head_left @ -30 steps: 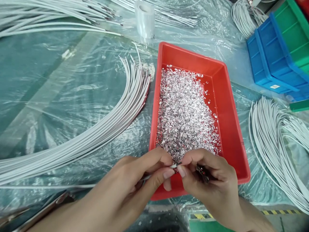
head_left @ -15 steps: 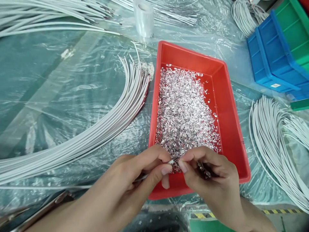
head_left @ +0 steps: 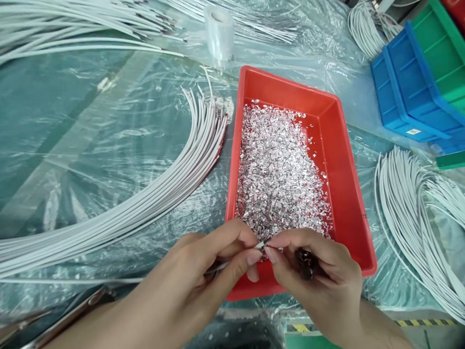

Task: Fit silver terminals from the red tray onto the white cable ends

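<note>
Over the near end of a red plastic tray (head_left: 358, 208), my left hand (head_left: 218, 261) pinches a white cable (head_left: 259, 245) close to its end. The cable's dark tip pokes out toward my right hand (head_left: 319, 271). My right thumb and forefinger come together at that tip and appear to touch it. Within the curled fingers of the right hand sits a dark brown shiny object (head_left: 306, 262) whose kind I cannot make out. Small silvery foil scraps (head_left: 279, 169) cover much of the tray's floor.
Left of the tray lies a thick bundle of white cables (head_left: 163, 186), with more cables (head_left: 90, 19) behind. A clear film roll (head_left: 220, 36) stands at the back. Blue bins (head_left: 410, 82), a green bin (head_left: 441, 53) and another cable bundle (head_left: 410, 208) are at right.
My right fingertips have moved left to the cable's end, closing the small gap. The brown object in my right hand has turned slightly. The view has shifted a little.
</note>
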`<state>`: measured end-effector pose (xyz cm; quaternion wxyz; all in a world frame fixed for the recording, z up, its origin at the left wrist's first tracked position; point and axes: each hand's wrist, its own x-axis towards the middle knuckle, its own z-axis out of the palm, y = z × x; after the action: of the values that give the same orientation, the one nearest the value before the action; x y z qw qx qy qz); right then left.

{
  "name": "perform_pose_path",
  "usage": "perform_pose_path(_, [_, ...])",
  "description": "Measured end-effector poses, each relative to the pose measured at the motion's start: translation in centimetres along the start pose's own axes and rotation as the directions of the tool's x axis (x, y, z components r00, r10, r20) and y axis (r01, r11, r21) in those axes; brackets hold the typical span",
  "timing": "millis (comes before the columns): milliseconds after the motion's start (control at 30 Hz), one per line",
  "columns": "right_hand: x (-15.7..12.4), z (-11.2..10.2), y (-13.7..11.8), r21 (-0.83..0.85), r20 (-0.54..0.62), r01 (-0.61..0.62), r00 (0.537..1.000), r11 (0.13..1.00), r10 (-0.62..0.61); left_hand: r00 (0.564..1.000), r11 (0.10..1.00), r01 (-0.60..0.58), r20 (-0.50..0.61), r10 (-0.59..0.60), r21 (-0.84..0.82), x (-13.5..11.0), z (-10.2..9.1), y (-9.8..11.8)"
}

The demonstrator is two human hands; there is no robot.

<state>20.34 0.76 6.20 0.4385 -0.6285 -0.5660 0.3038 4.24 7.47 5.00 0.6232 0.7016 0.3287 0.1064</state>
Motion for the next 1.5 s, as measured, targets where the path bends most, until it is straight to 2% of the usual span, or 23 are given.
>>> perform_pose_path(433, [0.4, 0.3, -0.2, -0.023, -0.017, 0.004, 1.0, 1.0, -0.005, 1.0, 0.998, -0.015, -0.009, 0.015, 0.054, -0.1, 0.2, -0.2])
perform_pose_path(633, [0.3, 0.3, 0.0, -0.027, -0.003, -0.015, 1.0, 1.0, 0.015, 0.983, 0.995, -0.014, -0.181, 0.032, 0.1, 0.4, 0.4, -0.3])
perform_pose_path(767, [0.2, 0.2, 0.1, -0.023, 0.02, -0.039, 0.999, 0.999, 0.04, 0.974, 0.992, -0.019, -0.224, 0.046, 0.124, 0.6, 0.5, -0.5])
perform_pose_path(900, [0.0, 0.2, 0.4, 0.009, 0.038, -0.073, 0.997, 0.997, 0.072, 0.978, 0.99, -0.037, -0.197, 0.064, 0.138, 0.0, 0.6, -0.6])
perform_pose_path(1100, [0.0, 0.5, 0.7, 0.127, 0.029, -0.096, 0.995, 0.987, 0.093, 0.991, 0.981, -0.109, -0.063, 0.121, 0.159, -0.7, 0.6, -0.8])
perform_pose_path(1367, [0.7, 0.5, 0.2, 0.139, 0.072, -0.147, 0.988, 0.979, 0.138, 0.987, 0.979, -0.11, -0.098, 0.128, 0.175, -0.8, 0.8, -1.0])
perform_pose_path(1500, [0.6, 0.6, 0.1, 0.196, 0.062, -0.121, 0.992, 0.973, 0.111, 0.986, 0.982, -0.125, -0.092, 0.139, 0.143, -0.8, 0.7, -1.0])
